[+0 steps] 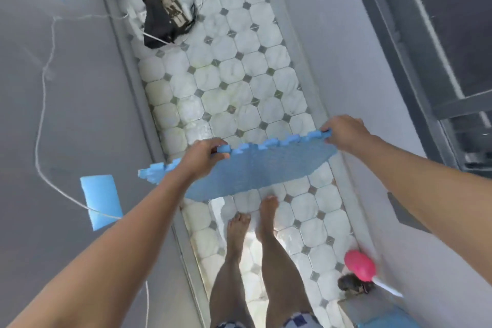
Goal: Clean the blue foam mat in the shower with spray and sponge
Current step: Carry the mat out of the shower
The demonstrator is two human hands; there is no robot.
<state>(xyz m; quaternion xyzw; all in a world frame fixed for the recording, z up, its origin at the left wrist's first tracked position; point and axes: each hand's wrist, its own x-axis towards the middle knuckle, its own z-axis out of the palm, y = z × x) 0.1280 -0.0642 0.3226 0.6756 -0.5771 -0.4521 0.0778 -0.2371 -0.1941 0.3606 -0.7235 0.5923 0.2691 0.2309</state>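
The foam mat (pixel 255 168) at centre frame is light blue with a fine stippled texture. The floor (pixel 239 82) shows pale white octagonal tiles with small grey diamond insets. A bright pink object (pixel 359 265) sits lower right; walls (pixel 80 114) are grey.

We held the blue foam mat (pixel 255 168) by its notched edge, left hand (pixel 202 158) and right hand (pixel 343 132) gripping, above the tiled floor (pixel 234 82).
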